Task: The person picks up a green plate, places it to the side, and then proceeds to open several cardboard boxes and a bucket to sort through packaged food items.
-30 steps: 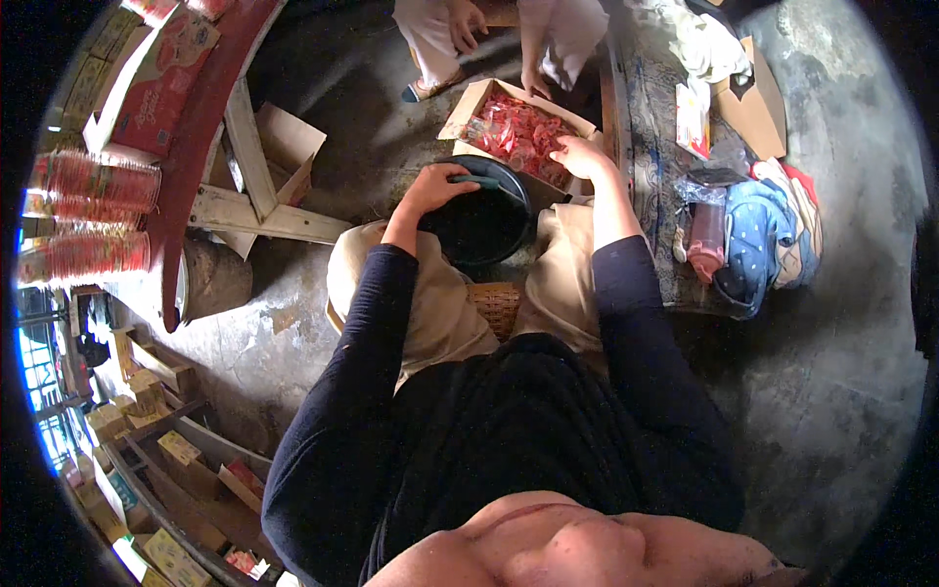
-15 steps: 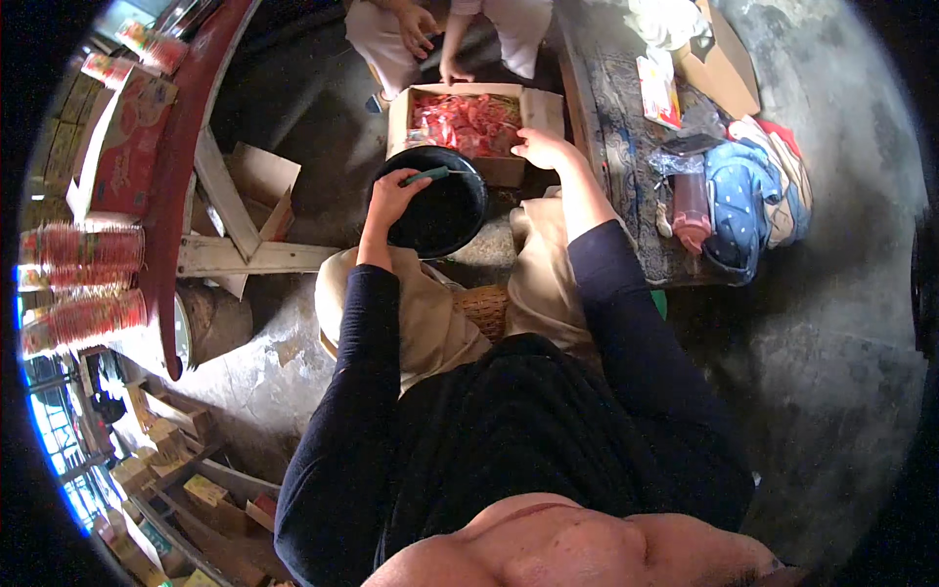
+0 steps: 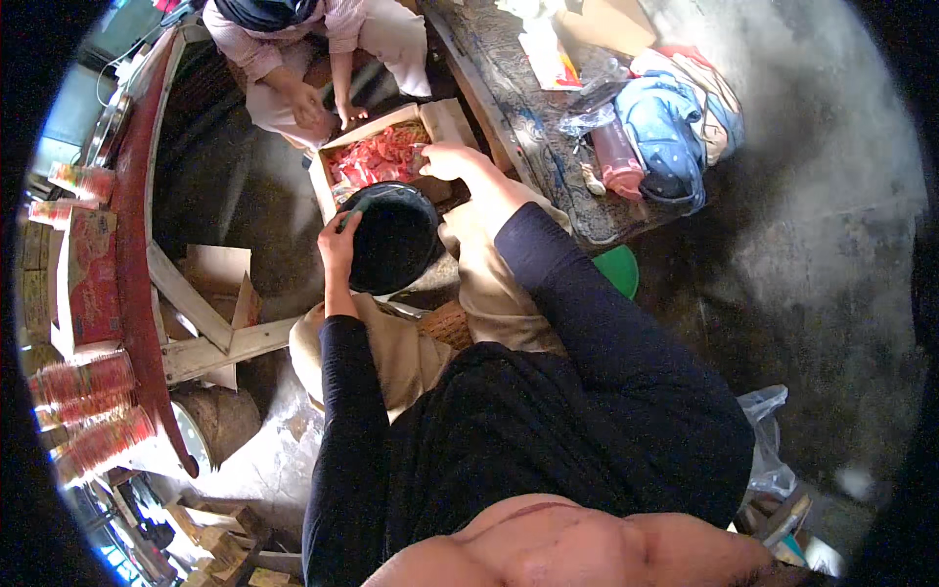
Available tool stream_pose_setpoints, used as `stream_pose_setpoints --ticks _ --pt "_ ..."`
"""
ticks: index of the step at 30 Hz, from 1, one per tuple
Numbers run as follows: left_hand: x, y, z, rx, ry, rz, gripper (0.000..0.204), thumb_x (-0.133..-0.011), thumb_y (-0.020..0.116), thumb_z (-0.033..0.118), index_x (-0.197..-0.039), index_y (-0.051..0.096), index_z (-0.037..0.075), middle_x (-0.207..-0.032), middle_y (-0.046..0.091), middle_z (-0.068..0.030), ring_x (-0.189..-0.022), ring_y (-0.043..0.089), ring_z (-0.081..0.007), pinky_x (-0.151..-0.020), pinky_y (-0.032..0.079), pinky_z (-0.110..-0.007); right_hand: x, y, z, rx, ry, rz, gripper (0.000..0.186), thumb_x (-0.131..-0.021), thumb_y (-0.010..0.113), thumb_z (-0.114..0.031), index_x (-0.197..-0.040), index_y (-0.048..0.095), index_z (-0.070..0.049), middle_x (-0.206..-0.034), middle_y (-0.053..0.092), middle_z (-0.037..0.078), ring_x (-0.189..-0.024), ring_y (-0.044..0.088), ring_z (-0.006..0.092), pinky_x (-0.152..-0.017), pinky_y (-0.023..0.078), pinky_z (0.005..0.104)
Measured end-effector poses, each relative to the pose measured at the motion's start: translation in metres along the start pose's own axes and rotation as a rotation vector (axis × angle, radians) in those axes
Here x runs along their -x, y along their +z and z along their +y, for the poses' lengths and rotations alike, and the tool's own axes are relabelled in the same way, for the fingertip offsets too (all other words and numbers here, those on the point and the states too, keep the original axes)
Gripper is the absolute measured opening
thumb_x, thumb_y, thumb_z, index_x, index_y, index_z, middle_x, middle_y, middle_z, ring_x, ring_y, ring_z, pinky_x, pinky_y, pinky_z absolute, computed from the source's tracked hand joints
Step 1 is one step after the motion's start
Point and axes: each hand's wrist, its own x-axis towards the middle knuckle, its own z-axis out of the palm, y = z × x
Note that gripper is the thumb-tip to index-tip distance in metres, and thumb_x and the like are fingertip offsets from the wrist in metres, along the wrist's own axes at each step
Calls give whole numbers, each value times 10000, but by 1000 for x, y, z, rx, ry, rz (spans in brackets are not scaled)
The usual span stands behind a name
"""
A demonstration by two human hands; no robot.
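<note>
My left hand (image 3: 335, 250) is closed around the green handle (image 3: 344, 215) of a small tool at the left rim of a round black basin (image 3: 430, 249). The tool's tip cannot be made out against the basin. My right hand (image 3: 460, 164) reaches to the right side of a cardboard box (image 3: 323, 188), fingers apart and slightly bent beside its contents. Crumpled red and clear plastic packets (image 3: 377, 157) fill much of the box. The basin stands in front of my knees, just on the near side of the box.
Another person (image 3: 284, 59) sits across, one hand at the box's far edge. Left is a red-edged table (image 3: 137, 245) with stacked cups (image 3: 88, 382) and a red carton (image 3: 93, 279). A low platform (image 3: 518, 137) at right bears a pink bottle (image 3: 618, 161) and blue cloth bag (image 3: 660, 132).
The view has turned, so the box and basin appear further left. My left hand has gone from over the basin to its left rim, still holding the tool. My right hand stays by the box.
</note>
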Motion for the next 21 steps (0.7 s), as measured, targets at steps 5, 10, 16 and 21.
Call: stream_pose_setpoints --ticks 5,10,16,21 --pt "7 22 6 -42 140 -90 392 -768 742 327 -1005 678 23 -779 656 -96 -700 582 -158 -671 464 -288 -4 3 10 0 -34 34 456 -853 585 -357 -1060 610 49 -1089 618 233 -1021 597 362 -888 478 437" --pt "19 0 10 -116 -40 -350 409 -795 707 373 -1037 677 44 -737 647 -56 -666 579 -128 -654 468 -288 8 -8 -5 -96 -54 85 413 -875 569 -348 -1078 601 10 -1078 617 230 -1024 591 358 -893 466 435" --pt "26 2 16 -97 -62 -426 397 -804 701 360 -1028 685 32 -744 650 -50 -676 583 -117 -650 466 -275 44 -41 29 -214 -28 521 456 -853 617 -311 -1140 580 41 -999 634 208 -919 613 300 -811 477 364" --pt "21 8 11 -104 -43 -522 377 -816 694 348 -1003 691 21 -704 643 -45 -647 584 -113 -618 463 -278 82 -51 93 -194 146 482 429 -843 598 -310 -1103 602 32 -1131 596 225 -1084 557 358 -925 446 402"
